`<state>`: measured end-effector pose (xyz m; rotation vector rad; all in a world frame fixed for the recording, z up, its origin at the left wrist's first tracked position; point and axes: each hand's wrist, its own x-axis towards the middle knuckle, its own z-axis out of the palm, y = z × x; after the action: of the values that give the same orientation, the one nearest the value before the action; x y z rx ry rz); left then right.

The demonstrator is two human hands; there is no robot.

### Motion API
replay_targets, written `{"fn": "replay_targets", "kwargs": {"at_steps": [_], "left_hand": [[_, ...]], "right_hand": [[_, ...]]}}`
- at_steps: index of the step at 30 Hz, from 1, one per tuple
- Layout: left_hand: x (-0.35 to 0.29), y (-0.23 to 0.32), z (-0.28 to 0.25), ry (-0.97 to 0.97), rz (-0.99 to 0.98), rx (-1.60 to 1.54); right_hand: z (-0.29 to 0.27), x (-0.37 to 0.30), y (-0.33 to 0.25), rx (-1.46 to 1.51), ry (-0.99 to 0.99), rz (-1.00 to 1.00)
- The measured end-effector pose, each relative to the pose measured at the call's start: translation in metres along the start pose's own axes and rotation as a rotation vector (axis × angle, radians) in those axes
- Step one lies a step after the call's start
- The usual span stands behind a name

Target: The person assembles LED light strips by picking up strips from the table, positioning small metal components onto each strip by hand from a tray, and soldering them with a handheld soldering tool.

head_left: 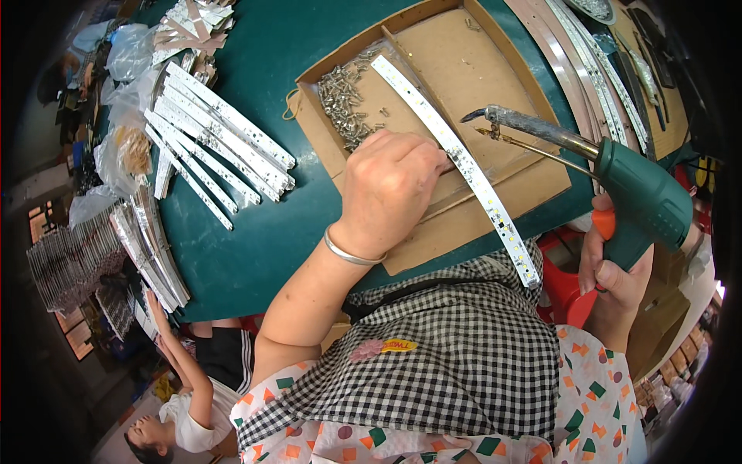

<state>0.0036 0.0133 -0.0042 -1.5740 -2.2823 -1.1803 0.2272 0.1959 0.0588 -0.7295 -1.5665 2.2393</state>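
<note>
A long white LED strip board [473, 176] with small yellow chips lies slantwise across the cardboard tray, its near end reaching over the table edge toward my apron. My left hand [393, 179], wearing a silver bangle, is closed at the strip's left edge, thumb and fingertips pinching around its middle. Part of that grip is hidden under the knuckles. In my right hand [618, 278] is a green soldering gun [645, 197], gripped by its handle near the orange trigger. The dark tip and thin brass-coloured feed tube point left, above the tray and apart from the strip.
Small metal pins [340, 100] are heaped in the left compartment of the cardboard tray [433, 15]. Bundled LED strips [224, 139] lie on the green table [255, 62] at left. More strips [595, 69] rest at far right. Another person [197, 402] works at lower left.
</note>
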Motion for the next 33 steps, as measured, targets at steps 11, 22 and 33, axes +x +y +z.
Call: {"fn": "replay_targets", "kwargs": {"at_steps": [11, 22, 33], "left_hand": [[0.004, 0.013, -0.030, -0.104, -0.166, 0.055], [0.010, 0.075, -0.014, -0.369, 0.288, -0.155], [0.000, 0.083, -0.090, -0.434, 0.314, 0.104]], "right_hand": [[-0.022, -0.003, -0.007, -0.011, 0.068, -0.191], [-0.047, 0.021, 0.002, -0.590, 0.349, -0.514], [-0.079, 0.062, 0.013, -1.426, 0.536, -0.537]]}}
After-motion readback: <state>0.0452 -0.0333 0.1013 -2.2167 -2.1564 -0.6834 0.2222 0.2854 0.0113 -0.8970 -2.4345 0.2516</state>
